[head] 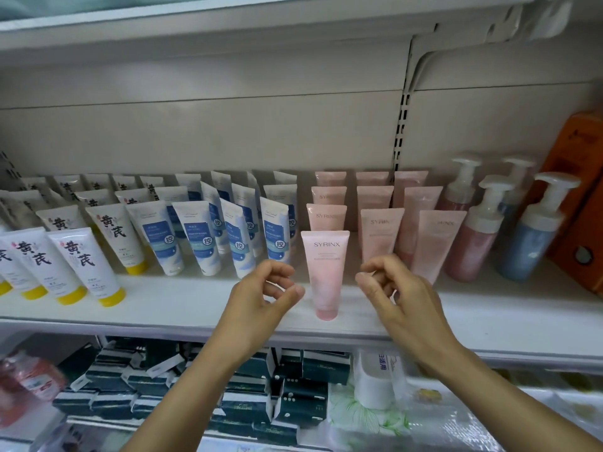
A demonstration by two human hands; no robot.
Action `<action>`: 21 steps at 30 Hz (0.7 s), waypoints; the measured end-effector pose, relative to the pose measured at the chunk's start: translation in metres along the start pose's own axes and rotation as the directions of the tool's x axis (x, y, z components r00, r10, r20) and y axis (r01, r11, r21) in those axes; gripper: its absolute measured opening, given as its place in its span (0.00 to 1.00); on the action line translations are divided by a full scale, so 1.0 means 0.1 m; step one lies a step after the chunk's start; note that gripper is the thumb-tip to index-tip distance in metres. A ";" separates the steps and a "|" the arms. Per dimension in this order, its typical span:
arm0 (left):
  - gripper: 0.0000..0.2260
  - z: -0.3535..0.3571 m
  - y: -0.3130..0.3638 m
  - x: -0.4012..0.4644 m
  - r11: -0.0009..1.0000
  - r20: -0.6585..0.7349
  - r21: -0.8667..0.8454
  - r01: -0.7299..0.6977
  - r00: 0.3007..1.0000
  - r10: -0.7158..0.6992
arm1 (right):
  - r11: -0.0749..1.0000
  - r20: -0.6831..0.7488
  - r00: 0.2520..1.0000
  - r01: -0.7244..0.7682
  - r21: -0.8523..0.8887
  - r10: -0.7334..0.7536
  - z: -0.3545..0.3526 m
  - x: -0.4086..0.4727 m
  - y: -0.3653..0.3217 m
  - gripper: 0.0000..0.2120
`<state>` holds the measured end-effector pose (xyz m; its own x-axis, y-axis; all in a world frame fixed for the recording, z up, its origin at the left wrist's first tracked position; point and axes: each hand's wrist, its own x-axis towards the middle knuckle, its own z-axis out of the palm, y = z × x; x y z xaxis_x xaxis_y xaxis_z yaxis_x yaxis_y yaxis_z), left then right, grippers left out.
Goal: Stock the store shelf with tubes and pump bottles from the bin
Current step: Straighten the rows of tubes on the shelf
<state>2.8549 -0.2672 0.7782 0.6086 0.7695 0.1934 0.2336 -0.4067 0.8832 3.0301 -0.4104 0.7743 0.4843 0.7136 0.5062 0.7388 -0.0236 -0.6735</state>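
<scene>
A pink SYRINX tube (324,275) stands cap-down near the front edge of the white shelf (182,301), ahead of rows of the same pink tubes (380,234). My left hand (264,295) hovers just left of it and my right hand (394,288) just right of it. Both have curled, parted fingers, hold nothing and do not touch the tube. Pink pump bottles (473,236) and a blue pump bottle (528,233) stand at the right. The bin is out of view.
Blue-and-white tubes (208,239) and white tubes with yellow caps (85,265) fill the shelf's left half. An orange box (574,190) stands at the far right. The lower shelf holds dark green boxes (293,402), a red bottle (29,383) and wrapped packs.
</scene>
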 end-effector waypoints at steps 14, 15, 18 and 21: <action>0.07 -0.85 0.53 0.25 0.953 0.057 -0.018 -0.302 0.951 0.303 | 0.900 0.061 0.969 0.243 -0.362 -0.238 -0.24 0.68 -1.01 0.12; 0.07 -0.96 0.56 0.30 0.947 0.063 -0.015 -0.321 0.945 0.321 | 0.907 0.078 0.976 0.219 -0.359 -0.205 -0.24 0.75 -1.11 0.13; 0.03 -1.27 0.63 0.49 0.940 0.080 0.003 -0.341 0.937 0.339 | 0.930 0.118 0.981 0.186 -0.318 -0.156 -0.22 0.96 -1.34 0.12; 0.04 -1.56 0.64 0.77 0.933 0.121 0.083 -0.351 0.933 0.340 | 0.948 0.118 0.986 0.147 -0.283 -0.118 -0.12 1.25 -1.41 0.05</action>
<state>2.7983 -0.1569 0.9165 0.7386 0.5201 0.4288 0.0674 -0.6899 0.7208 2.9918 -0.3263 0.9385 0.3352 0.7891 0.5148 0.9041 -0.1156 -0.4114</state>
